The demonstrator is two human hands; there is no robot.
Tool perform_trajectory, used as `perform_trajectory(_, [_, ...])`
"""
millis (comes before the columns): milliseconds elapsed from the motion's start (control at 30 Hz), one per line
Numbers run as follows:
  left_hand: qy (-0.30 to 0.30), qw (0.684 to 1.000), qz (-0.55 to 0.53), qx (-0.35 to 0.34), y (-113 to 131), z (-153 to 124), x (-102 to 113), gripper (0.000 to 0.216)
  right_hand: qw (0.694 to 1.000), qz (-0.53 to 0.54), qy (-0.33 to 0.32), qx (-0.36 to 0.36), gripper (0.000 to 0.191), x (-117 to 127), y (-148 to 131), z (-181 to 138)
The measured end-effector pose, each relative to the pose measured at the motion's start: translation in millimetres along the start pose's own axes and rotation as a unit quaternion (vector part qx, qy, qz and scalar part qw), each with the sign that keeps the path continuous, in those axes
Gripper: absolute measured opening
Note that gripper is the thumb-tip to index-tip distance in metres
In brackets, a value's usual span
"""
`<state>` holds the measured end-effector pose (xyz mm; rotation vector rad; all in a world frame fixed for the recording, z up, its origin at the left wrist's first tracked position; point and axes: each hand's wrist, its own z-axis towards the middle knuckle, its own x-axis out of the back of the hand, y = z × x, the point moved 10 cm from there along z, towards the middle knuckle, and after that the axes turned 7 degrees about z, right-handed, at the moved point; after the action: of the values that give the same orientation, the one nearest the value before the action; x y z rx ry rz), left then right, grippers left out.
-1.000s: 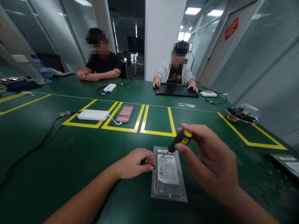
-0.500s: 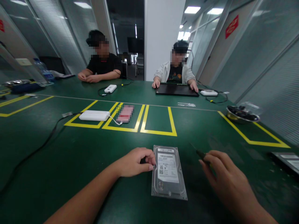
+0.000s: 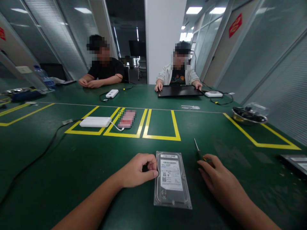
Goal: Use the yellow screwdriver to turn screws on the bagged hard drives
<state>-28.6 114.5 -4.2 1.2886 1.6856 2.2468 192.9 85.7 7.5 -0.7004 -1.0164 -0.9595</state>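
Observation:
A silver hard drive [image 3: 170, 179] with a white printed label lies flat on the green table in front of me. My left hand [image 3: 141, 171] is at its left edge, fingers curled and thumb close to the fingertips, touching the side of the drive. To the right of the drive, my right hand [image 3: 216, 172] is closed around a screwdriver [image 3: 197, 147]. Its thin metal shaft points up and away, apart from the drive. Most of the screwdriver's handle is hidden by my fingers.
Ahead are yellow tape frames [image 3: 161, 138], a white power bank [image 3: 95, 121] and a blurred pink phone-like thing [image 3: 127, 119]. A metal bowl [image 3: 249, 116] of dark parts stands right, above another drive-like unit [image 3: 296, 163]. Across the table, one person holds a black panel [image 3: 179, 91]; another sits left.
The screwdriver in my right hand has swung more upright, and that hand has shifted slightly left. My left hand stays at the drive's edge. The person opposite has tilted the black panel slightly.

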Motion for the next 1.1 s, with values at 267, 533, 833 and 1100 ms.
perform_trajectory(267, [0.05, 0.998, 0.022, -0.011, 13.5, 1.5, 6.9, 0.012, 1.0, 0.016, -0.015, 0.011, 0.029, -3.5, 2.4, -0.3])
perform_trajectory(533, [0.089, 0.986, 0.1, -0.095, 40.2, -3.6, 1.1, 0.006, 0.999, 0.047, -0.006, 0.011, 0.031, 1.0, 2.0, -0.9])
perform_trajectory(833, [0.028, 0.962, 0.211, -0.168, 74.5, -14.0, -26.6, 0.026, 0.998, 0.064, -0.003, 0.0, 0.031, -1.5, 6.9, -1.6])
perform_trajectory(1100, [-0.033, 0.932, 0.305, -0.192, 76.0, -16.0, -55.1, 0.067, 0.998, 0.063, 0.009, -0.003, 0.031, 1.9, 8.2, -3.4])
